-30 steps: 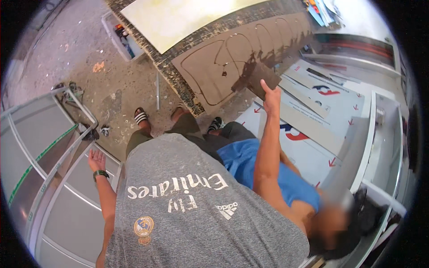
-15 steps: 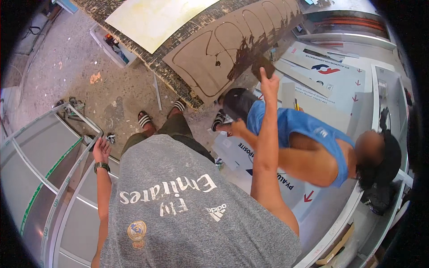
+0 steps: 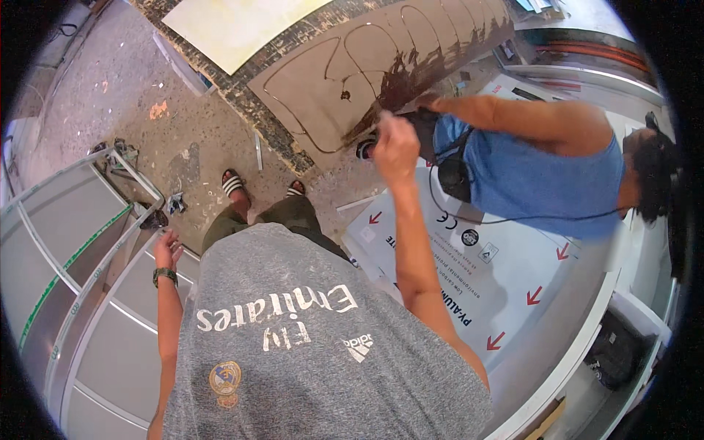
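Dark-brown smear (image 3: 400, 77) is now drawn closer to the near end of the panel (image 3: 304, 73) on the bench (image 3: 273, 132), so spreading is judged part-done, w/ R hand (image 3: 396, 150) curled, its hold too blurred to tell, & L hand (image 3: 168, 251) held loosely open, empty.

TORSO: you wear a heathered-grey short-sleeved T-shirt (image 3: 323, 389) with worn white lettering (image 3: 275, 308), a white slanted-bar mark (image 3: 358, 347) and a round gold-and-blue crest (image 3: 226, 379) | LEFT WRIST: your dark green-grey watch (image 3: 165, 276) | LEGS: your dark olive trousers (image 3: 290, 210) | FEET: your black open-toed slides (image 3: 233, 182), white-striped
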The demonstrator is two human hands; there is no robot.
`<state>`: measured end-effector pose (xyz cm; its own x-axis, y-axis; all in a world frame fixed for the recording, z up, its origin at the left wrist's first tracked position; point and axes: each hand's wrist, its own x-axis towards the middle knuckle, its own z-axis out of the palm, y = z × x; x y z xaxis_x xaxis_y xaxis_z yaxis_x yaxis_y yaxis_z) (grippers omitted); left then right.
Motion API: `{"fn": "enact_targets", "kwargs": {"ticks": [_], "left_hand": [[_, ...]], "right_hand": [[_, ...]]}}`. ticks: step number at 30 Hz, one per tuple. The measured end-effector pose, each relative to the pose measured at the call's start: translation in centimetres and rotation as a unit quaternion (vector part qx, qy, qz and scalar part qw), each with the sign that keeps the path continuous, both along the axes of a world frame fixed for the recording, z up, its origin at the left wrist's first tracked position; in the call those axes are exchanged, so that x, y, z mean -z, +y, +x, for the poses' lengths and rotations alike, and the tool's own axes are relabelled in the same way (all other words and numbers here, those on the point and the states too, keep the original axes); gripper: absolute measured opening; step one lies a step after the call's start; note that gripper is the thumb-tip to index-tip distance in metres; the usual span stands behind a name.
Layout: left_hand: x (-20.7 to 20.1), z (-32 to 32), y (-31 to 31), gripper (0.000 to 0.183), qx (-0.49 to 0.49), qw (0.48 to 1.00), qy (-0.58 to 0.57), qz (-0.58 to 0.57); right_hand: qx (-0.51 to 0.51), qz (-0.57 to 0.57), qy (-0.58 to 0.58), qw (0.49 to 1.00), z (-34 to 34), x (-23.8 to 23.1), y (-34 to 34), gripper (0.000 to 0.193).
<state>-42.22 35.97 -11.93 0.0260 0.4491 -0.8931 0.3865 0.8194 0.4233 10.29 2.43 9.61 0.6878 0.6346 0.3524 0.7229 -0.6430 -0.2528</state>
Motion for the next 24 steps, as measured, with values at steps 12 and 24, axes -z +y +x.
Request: {"fn": "enact_targets", "kwargs": {"ticks": [12,24], "left_hand": [[-0.5,-4.2,-13.7,0.029,-0.004,1.000,0.004,0.011],[0.0,-4.9,-19.0,0.025,-0.044,0.999,-0.007,0.015]], "right_hand": [[-0.041,0.047,0.002,0.998,2.3,2.0,-2.4,0.032],[0.060,0.021,-0.033,0.997,6.5,0.8,-4.9,0.015]]}}
